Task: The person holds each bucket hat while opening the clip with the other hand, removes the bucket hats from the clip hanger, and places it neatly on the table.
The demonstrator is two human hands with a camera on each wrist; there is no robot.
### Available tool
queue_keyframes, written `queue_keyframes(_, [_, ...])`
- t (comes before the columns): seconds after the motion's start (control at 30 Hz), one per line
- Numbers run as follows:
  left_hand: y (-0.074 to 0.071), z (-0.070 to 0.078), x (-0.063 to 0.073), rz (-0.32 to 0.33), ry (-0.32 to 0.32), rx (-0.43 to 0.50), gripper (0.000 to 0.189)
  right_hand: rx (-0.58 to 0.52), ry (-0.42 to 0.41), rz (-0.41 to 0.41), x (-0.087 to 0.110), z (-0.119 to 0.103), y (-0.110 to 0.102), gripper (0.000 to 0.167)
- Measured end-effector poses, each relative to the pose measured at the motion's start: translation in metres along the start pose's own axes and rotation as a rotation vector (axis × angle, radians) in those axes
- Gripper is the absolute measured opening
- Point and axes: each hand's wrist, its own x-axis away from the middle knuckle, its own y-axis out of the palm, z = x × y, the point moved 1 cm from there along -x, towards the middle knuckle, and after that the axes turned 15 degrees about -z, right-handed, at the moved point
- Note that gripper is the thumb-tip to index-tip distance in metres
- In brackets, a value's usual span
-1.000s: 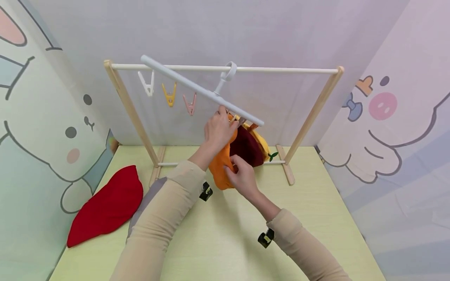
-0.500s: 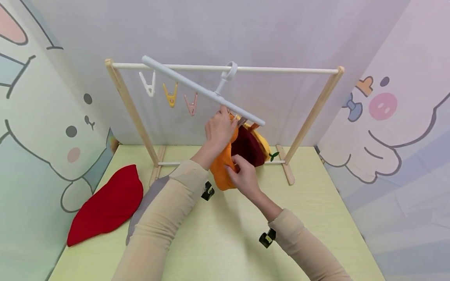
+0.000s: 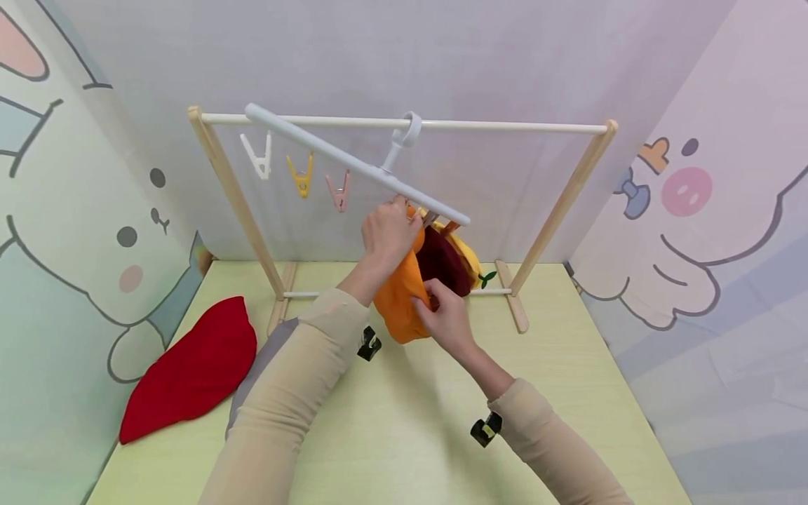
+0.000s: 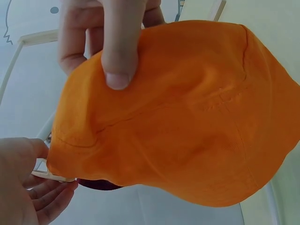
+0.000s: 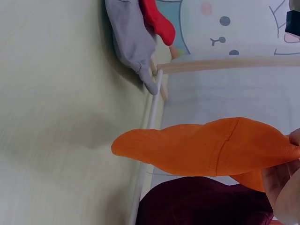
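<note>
Slightly left of where I had them, the one hanger (image 3: 353, 163) and its three free clips (image 3: 302, 188) have shifted. I see the left hand (image 3: 388, 231) pinching a pale clip (image 4: 54, 176) at the orange cap (image 3: 400, 301), the right hand (image 3: 448, 319) gripping that cap. Beside it hang two hats, maroon (image 3: 442, 263) and yellow (image 3: 470, 256).

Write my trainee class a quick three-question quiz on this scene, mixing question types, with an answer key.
1. True or false: the grey cloth hangs from the rail.
2. Head view: which colour of clip is farthest left?
A) yellow
B) white
C) pink
3. Fill in the blank: the person's ____ hand is nearer the hanger, while the other holds the orange hat lower down.

Key:
1. False; it lies on the table.
2. B, the white clip.
3. Left hand; the other is the right hand.
</note>
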Motion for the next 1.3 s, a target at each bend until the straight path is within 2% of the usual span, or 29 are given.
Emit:
queue_keyframes(0.23, [-0.0018, -0.0053, 0.0011, 0.003, 0.016, 0.011, 0.028, 0.003, 0.029, -0.014, 0.0014, -0.0015, -0.0033, 0.013])
queue_keyframes(0.47, [-0.0036, -0.0074, 0.0018, -0.006, 0.005, 0.022, 0.025, 0.004, 0.060, 0.001, 0.0016, -0.0051, -0.0050, 0.011])
queue_keyframes(0.67, [-0.0052, -0.0080, 0.0025, -0.006, 0.028, 0.029, 0.025, 0.002, 0.092, -0.005, 0.0009, -0.0058, -0.0047, 0.010])
queue_keyframes(1.0, [-0.0064, -0.0097, 0.0010, -0.008, 0.033, 0.047, 0.027, -0.066, 0.102, 0.017, -0.0005, -0.0071, -0.0027, 0.008])
queue_keyframes(1.3, [-0.0070, -0.0100, -0.0005, -0.006, 0.030, 0.067, 0.029, -0.142, 0.119, 0.005, -0.0011, -0.0089, -0.0037, 0.008])
